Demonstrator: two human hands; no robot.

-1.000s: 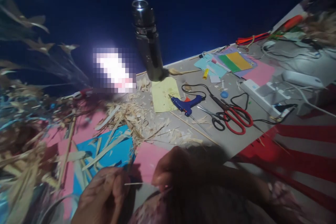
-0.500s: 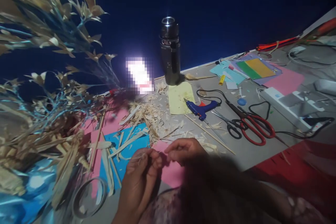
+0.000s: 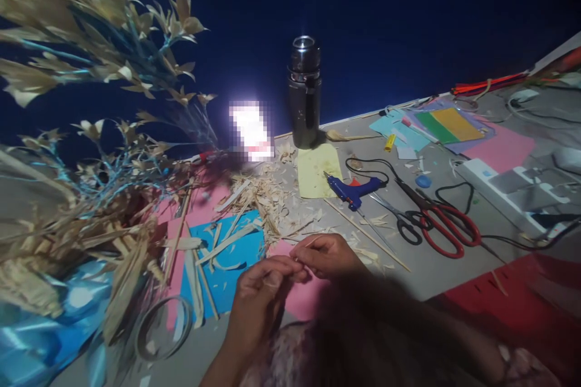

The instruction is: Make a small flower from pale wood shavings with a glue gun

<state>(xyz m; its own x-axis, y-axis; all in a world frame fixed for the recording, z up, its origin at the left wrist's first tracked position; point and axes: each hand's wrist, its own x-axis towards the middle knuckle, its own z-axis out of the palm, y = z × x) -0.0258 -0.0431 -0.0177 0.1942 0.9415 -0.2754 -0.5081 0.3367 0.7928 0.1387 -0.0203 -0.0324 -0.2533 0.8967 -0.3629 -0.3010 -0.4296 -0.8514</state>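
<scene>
Pinching a thin pale strand [image 3: 296, 259] between fingertips, the right grip [image 3: 330, 255] has its thumb and forefinger together on it. The left grip [image 3: 265, 281] comes in just beside, its fingers curled and its thumb near the forefinger; I cannot tell whether it clamps the strand too. The strand lies in the narrow space where the two grips meet, above a pink sheet [image 3: 302, 302], and most of it is hidden by the fingers.

It looks very light, so weight should be no trouble; slenderness is the likely difficulty. I judge it bendable rather than rigid, and prone to snap or split if kinked sharply. A dry surface would probably hold well under bare skin, though something this narrow could roll between the pads. The best hold is likely close to the part being worked, with light fingertip pressure and the other grip near to steady it; a hold far out along it would let it flex.

Beyond the grips, husk shavings [image 3: 261, 190] litter the worktop [image 3: 422, 278]. To their left is a blue sheet [image 3: 249, 228] with strips on it; to their right, a stick [image 3: 367, 235], a glue gun [image 3: 361, 189] and red-handled scissors [image 3: 436, 208].
</scene>
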